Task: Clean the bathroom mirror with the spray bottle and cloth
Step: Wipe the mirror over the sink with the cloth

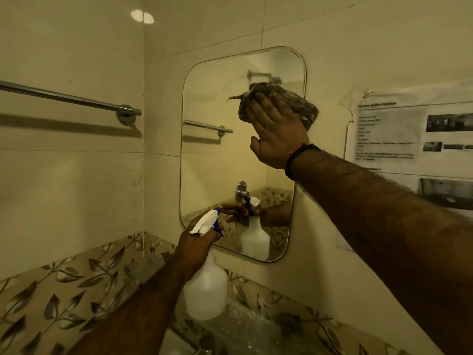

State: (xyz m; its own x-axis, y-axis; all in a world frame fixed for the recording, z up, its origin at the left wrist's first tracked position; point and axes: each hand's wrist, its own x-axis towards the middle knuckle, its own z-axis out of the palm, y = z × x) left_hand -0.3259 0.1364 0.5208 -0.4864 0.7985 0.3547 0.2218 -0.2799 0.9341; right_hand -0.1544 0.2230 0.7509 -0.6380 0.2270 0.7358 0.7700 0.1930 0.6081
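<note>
Hanging on the cream tiled wall at frame centre, the bathroom mirror (217, 160) is a tall rounded-corner rectangle with a thin metal edge, tilted slightly in this wide-angle view.

Cloth (294, 103): brownish, crumpled, pressed against the upper right part of the glass. A frayed strand sticks out from its left edge.

Right hand (277, 130): laid flat over the cloth, palm toward the glass, fingers extended and close together, thumb out to the lower left. A dark band with a red thread sits on the wrist (298, 160). The forearm enters from the right edge of the frame.

Spray bottle (206, 283): translucent white body, white head with blue trigger, held upright below the mirror's lower left corner. Nozzle points toward the glass, close to it; contact cannot be confirmed.

Left hand (195, 248): wrapped around the bottle's neck, fingers curled at the trigger. Whether the trigger is squeezed cannot be told. Bottle and hand both appear reflected in the lower part of the mirror.

Surroundings: chrome towel bar (69, 98) on the left wall, upper left of frame, also reflected in the mirror. Printed paper notice (409, 134) taped to the wall just right of the mirror; text too blurred to read. Leaf-patterned tile band (64, 285) runs along the lower walls. A bright light patch (142, 16) shows on the tiles at top left.
</note>
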